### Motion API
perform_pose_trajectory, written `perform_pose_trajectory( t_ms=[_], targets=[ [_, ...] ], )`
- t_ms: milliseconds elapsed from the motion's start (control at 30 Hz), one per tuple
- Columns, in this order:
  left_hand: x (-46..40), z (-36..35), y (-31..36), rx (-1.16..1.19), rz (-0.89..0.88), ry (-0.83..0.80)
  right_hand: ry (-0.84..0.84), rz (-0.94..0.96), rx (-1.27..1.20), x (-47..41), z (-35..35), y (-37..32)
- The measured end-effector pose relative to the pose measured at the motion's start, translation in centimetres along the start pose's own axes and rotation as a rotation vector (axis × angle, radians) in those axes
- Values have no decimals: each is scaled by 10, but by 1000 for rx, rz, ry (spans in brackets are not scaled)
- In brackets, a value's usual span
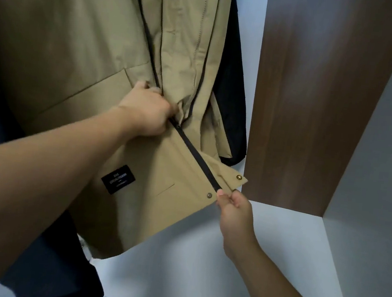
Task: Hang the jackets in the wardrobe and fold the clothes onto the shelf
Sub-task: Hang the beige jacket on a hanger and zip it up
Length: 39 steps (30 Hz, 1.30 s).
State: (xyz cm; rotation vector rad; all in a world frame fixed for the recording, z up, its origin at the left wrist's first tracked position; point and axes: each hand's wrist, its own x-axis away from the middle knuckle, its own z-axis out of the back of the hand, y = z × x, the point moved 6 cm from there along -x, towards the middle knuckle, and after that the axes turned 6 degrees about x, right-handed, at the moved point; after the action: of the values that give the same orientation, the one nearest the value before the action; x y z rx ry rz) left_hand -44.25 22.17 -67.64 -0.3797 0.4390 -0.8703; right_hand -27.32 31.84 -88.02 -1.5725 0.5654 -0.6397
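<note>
Khaki jacket [84, 45] hangs lengthwise, hem down, inside wardrobe [317, 101]. Left hand [149, 110] grips the zipper [196, 158] mid-front. Right hand [233, 207] pinches its bottom end below.

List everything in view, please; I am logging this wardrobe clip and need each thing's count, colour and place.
jacket: one, khaki, hanging, fills upper left
zipper: one, black, down the jacket front
label: one, black, lower jacket front
snaps: two, metal, at the hem corners
dark garment: one, black, behind the jacket
wardrobe panel: one, brown wood, right
wardrobe floor: one, white, below
left hand: grips jacket at zipper
right hand: pinches hem
</note>
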Motion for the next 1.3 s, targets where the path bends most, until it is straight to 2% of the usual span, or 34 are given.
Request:
perform_pose_trajectory(
  t_ms=[67, 167, 233, 300, 367, 433, 500, 600, 767, 933, 1033, 1167, 1300],
  targets=[
    [1, 5, 2, -22, -20, 51, -19, -68, -15, -3, 0, 6],
    [10, -5, 32, 40, -150, 52, -104, -214, 103, -6, -6, 14],
    [16, -8, 39, 114, -180, 58, -53, -261, 257, -12, -3, 12],
    [17, -8, 37, 157, -192, 95, 181, -122, 432, -17, 8, -13],
    [17, -3, 32, 173, -200, 139, 302, 197, 616, -18, 0, -50],
    [18, 3, 28, 173, -215, 167, 161, 380, 839, -25, -27, -76],
    [19, 8, 27, 158, -230, 186, -4, 407, 936, -34, -53, -88],
    [20, 12, 27, 102, -220, 210, -64, 435, 922, -41, -74, -101],
    [16, 24, 21, -111, -208, 241, -30, 461, 916, -43, -76, -94],
    [1, 82, -25, -101, 31, 396, -48, 396, 1049, -48, -72, -94],
    [1, 98, -24, -30, -36, 390, -55, 475, 1059, -52, -80, -132],
    [-3, 109, -27, -125, -139, 371, 17, 639, 898, -51, -96, -194],
    [-22, 143, -58, -254, -62, 429, -48, 488, 1029, -61, -104, -196]
  ],
)
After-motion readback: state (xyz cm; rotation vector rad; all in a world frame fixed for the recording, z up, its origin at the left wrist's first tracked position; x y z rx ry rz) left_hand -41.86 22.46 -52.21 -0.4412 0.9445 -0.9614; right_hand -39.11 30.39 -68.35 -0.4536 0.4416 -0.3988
